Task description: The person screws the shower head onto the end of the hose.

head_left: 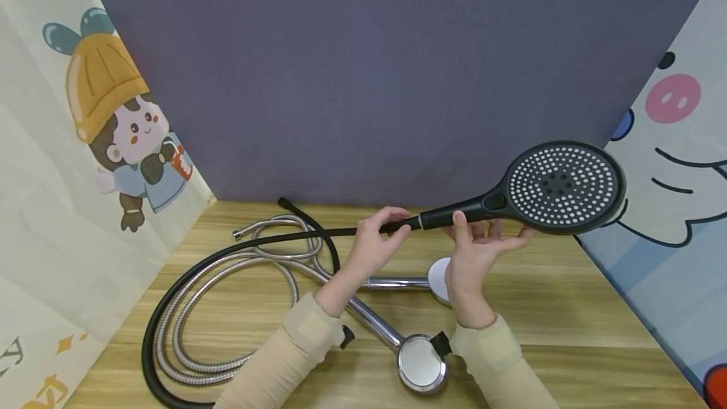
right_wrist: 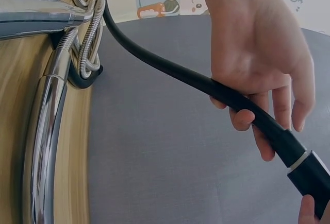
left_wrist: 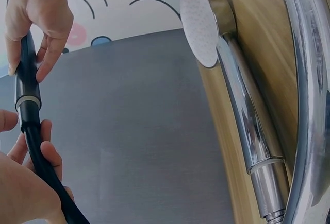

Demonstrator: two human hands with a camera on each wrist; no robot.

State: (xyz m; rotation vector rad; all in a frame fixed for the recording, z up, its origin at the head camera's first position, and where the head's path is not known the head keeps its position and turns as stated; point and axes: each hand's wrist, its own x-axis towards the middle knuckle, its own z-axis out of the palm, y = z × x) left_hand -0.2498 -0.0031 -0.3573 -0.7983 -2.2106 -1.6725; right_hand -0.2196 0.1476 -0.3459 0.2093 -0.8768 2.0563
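Observation:
A large black shower head with white nozzles is raised above the table, its face toward me. My right hand holds its handle from below, thumb across the front. At the handle's end, a pale ring marks where the black hose meets it. My left hand grips the hose's end sleeve just beside that joint. In the right wrist view, the left hand's fingers curl round the black hose. The left wrist view has the right hand pinching the handle above the joint.
Two chrome shower heads lie on the wooden table: one near the front, the other behind my right wrist. Coiled metal hoses and the looped black hose cover the left side. A grey panel stands behind, with printed cloths at both sides.

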